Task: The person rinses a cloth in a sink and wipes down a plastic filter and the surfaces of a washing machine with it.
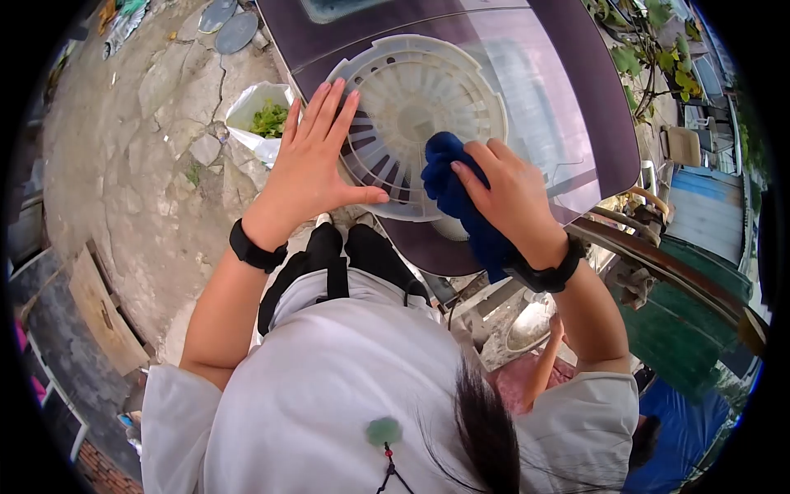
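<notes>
Cracked concrete ground (164,206) filled the left side of the frame. White shirt (329,387) of the wearer took up lower centre. Dark purple surface (605,115), rounded corner at right, ran from top centre to right of centre; glossy, pale reflections on its right part. Round slatted plastic piece, whitish and see-through (415,119), lay on it, upper centre, with a solid round hub and gaps between spokes; its lower left edge reached the near side of the surface. Blue tarp (679,420) sat at lower right, wooden board (107,309) lay at lower left.

Left hand (317,156): left of centre, back of hand up, fingers spread, thumb out to the right, laid over the left rim of the plastic piece. Pressure: could not tell. Right hand (510,189): right of centre, closed around a bunched blue cloth (461,198), thumb and fingers pinching its upper part. Cloth overlapped the lower right of the plastic piece, top end near the hub, the rest hanging down toward the wrist.

Another person's bent arm (543,370), with pink clothing, showed at lower right, well apart from both hands. White bag (243,111) with leafy greens (270,120) stood on the ground, upper left of centre. Two grey discs (237,33) lay at upper left. Black wristband (255,249) on left wrist. Green pendant (383,431), bottom centre.
</notes>
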Action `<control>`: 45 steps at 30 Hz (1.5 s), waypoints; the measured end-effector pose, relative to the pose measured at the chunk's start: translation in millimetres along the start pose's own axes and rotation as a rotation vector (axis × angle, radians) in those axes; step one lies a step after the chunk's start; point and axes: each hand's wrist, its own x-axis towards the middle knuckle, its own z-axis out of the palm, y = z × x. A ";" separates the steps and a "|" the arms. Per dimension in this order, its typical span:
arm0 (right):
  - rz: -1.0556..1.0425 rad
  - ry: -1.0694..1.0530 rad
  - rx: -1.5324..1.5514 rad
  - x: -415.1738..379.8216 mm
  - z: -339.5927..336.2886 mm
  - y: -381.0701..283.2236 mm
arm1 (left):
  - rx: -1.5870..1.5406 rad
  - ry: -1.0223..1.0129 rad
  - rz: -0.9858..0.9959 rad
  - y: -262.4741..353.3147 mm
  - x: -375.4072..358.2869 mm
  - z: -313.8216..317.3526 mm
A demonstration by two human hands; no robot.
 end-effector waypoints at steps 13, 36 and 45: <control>-0.233 0.161 0.129 126.2 21.4 -2.1 | -0.014 0.025 0.007 3.5 9.9 2.9; -0.308 0.028 -0.070 83.2 1.9 40.7 | -0.023 0.026 0.011 4.3 11.3 2.6; -0.501 0.106 0.097 133.6 28.6 4.0 | -0.020 0.024 0.011 4.7 17.1 7.5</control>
